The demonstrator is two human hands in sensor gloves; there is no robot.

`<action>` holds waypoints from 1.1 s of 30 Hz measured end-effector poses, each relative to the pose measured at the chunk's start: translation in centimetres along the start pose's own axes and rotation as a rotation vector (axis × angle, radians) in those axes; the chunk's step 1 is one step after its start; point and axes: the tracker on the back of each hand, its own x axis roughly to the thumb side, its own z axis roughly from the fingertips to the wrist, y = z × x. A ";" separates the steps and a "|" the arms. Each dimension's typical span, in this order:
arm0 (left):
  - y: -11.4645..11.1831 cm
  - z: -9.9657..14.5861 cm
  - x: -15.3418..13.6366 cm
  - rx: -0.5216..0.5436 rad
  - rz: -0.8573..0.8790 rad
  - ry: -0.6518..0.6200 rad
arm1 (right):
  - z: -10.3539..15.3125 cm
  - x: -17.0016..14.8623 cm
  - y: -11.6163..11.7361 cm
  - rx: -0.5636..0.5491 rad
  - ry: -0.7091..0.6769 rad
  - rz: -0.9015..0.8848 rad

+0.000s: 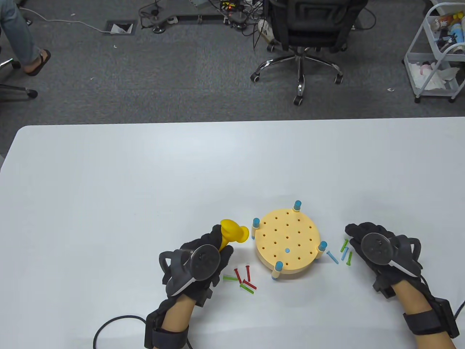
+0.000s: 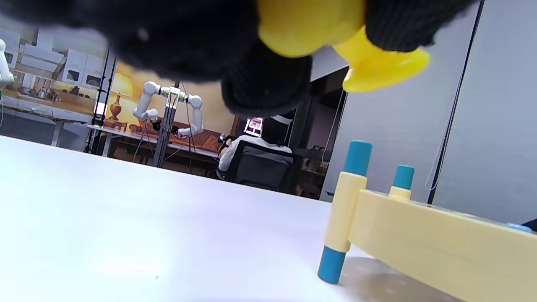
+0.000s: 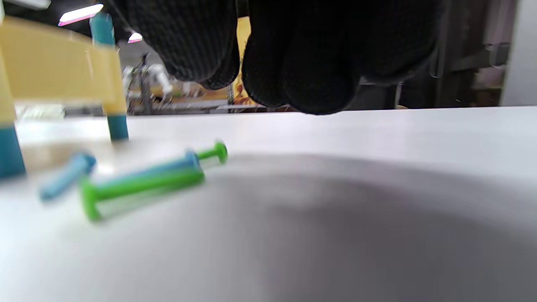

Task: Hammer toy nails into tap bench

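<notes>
A round cream tap bench (image 1: 287, 241) (image 2: 440, 247) with blue-tipped legs stands on the white table (image 1: 145, 189), one blue nail head (image 1: 287, 250) flush in its top. My left hand (image 1: 209, 254) grips the handle of a yellow toy hammer (image 1: 232, 234) (image 2: 335, 37), its head just left of the bench. My right hand (image 1: 367, 236) hovers right of the bench, fingers loosely curled and holding nothing, just above green and blue nails (image 1: 345, 251) (image 3: 142, 184). Red and green nails (image 1: 242, 278) lie in front of my left hand.
A lone blue nail (image 1: 332, 257) lies by the bench's right leg. Beyond the table's far edge stand an office chair (image 1: 308, 36) and a white trolley (image 1: 436, 54) on grey carpet. A person's leg (image 1: 21, 36) shows at top left.
</notes>
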 end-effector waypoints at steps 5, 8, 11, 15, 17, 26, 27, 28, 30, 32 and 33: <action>-0.3 0.0 0.3 -0.013 -0.024 -0.016 | -0.8 1.2 0.9 0.039 -0.070 0.114; -0.4 0.0 0.3 -0.017 -0.022 -0.018 | -0.9 1.3 1.1 0.064 -0.077 0.145; -0.6 -0.1 0.2 -0.031 -0.017 -0.019 | -1.0 1.1 1.3 0.084 -0.073 0.137; -0.7 -0.1 0.3 -0.043 -0.027 -0.021 | -1.1 0.8 1.5 0.109 -0.071 0.126; -0.8 -0.1 0.3 -0.049 -0.028 -0.021 | -1.2 0.9 1.6 0.126 -0.074 0.127; -0.9 -0.1 0.5 -0.078 -0.036 -0.017 | -1.3 1.1 1.9 0.161 -0.117 0.165; -1.0 -0.1 0.5 -0.080 -0.036 -0.017 | -1.4 1.0 1.9 0.165 -0.120 0.166; -1.0 -0.1 0.5 -0.082 -0.036 -0.018 | -1.5 1.0 2.0 0.177 -0.119 0.170; -1.1 -0.1 0.5 -0.083 -0.037 -0.019 | -1.6 0.9 2.1 0.192 -0.120 0.159; -1.1 -0.1 0.5 -0.084 -0.038 -0.021 | -1.6 1.1 2.2 0.203 -0.126 0.178; -1.1 -0.1 0.5 -0.085 -0.037 -0.020 | -1.7 1.2 2.3 0.216 -0.122 0.194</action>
